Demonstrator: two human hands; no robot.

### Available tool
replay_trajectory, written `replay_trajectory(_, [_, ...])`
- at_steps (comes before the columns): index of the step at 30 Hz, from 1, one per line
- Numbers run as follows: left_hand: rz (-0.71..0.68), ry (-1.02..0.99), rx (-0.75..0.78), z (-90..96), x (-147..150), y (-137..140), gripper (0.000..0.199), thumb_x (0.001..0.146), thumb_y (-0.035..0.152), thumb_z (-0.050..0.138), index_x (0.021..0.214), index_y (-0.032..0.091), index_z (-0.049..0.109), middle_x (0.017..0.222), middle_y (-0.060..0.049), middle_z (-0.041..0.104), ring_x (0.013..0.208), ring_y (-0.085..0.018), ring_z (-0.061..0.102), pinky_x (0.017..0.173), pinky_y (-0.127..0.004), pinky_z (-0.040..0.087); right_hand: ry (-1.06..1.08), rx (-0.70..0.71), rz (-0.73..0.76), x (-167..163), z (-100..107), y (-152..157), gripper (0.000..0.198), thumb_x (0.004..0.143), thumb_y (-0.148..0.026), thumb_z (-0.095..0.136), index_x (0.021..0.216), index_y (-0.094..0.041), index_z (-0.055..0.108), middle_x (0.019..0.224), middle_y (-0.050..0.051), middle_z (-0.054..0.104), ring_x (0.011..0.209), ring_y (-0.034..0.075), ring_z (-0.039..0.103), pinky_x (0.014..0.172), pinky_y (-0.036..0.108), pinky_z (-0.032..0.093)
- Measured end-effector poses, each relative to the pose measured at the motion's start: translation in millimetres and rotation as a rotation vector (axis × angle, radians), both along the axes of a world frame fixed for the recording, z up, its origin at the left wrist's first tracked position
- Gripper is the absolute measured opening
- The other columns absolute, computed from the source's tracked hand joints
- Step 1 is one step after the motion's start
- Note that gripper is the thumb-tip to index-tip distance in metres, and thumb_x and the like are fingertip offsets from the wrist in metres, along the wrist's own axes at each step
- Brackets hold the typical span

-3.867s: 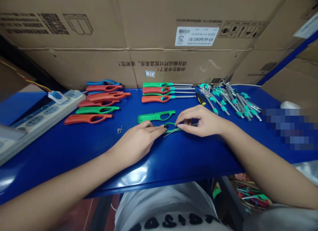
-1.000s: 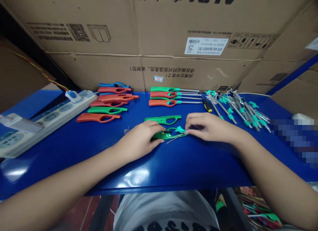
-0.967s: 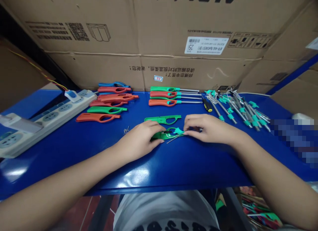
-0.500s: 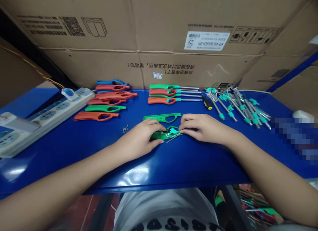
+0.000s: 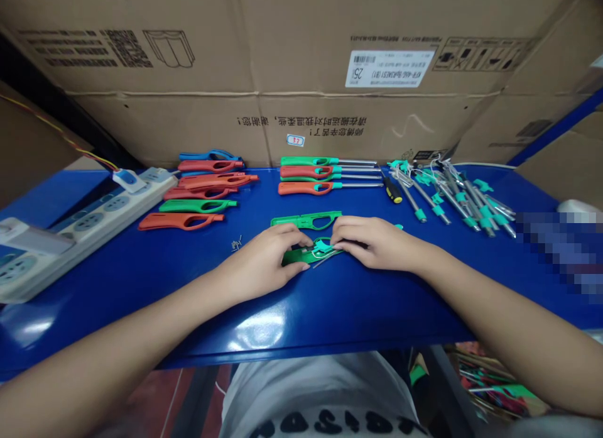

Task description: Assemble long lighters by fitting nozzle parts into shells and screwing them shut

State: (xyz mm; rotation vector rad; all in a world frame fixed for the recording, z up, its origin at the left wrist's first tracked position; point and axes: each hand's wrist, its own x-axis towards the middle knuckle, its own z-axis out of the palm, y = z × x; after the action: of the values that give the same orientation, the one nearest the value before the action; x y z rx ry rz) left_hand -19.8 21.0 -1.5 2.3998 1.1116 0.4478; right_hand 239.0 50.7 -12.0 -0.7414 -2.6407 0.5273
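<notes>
1. The worktop is backed by printed cardboard.
2. A white power strip is laid along the left side.
3. Metal tubes with teal fittings are heaped at the right.
4. Orange, red, green and blue handles are grouped at the left; tube-fitted lighters are lined up at the centre back.
5. By the left hand, a green handle half is held against the worktop, its fingers slightly parted around it.
6. The fingers of the right hand are pinched on a teal piece, which is placed over that half's right part.
7. Another green half is set just behind.
8. A yellow-and-black screwdriver is seen between lighters and tubes.
9. Small screws are scattered near the left hand.
</notes>
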Motion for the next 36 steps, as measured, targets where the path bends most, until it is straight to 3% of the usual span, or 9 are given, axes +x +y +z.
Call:
replay_trajectory(15, [0.010,0.003,-0.014,-0.8,-0.4,0.4,0.029,0.085,0.019,0.073,0.114,0.015,0.069,0.112,-0.008,0.068,0.107,-0.026,0.064,0.099,-0.042,0.052,-0.048,0.078,0.022,-1.4,-0.1,-1.9,0.020,0.099,-0.016,0.050,0.100,-0.018,0.070,0.103,0.006,0.070,0.090,0.017,0.067,0.076,0.026,0.049])
replay_trajectory(24, [0.006,0.012,0.004,-1.1,0.0,0.1,0.029,0.085,0.019,0.074,0.113,0.016,0.069,0.111,-0.008,0.068,0.105,-0.025,0.065,0.097,-0.040,0.053,-0.149,0.306,0.056,-0.1,1.8,-2.6,0.025,0.099,-0.015,0.045,0.100,-0.018,0.070,0.098,0.006,0.070,0.084,0.017,0.063,0.068,0.026,0.043])
replay_trajectory(36, [-0.002,0.048,0.017,0.1,1.4,-2.5,0.030,0.086,0.016,0.073,0.116,0.015,0.069,0.112,-0.010,0.068,0.110,-0.027,0.063,0.101,-0.042,0.051,-0.118,0.244,0.036,-0.8,1.2,-5.4,0.023,0.101,-0.019,0.046,0.097,-0.018,0.069,0.098,0.005,0.069,0.084,0.015,0.064,0.066,0.026,0.041])
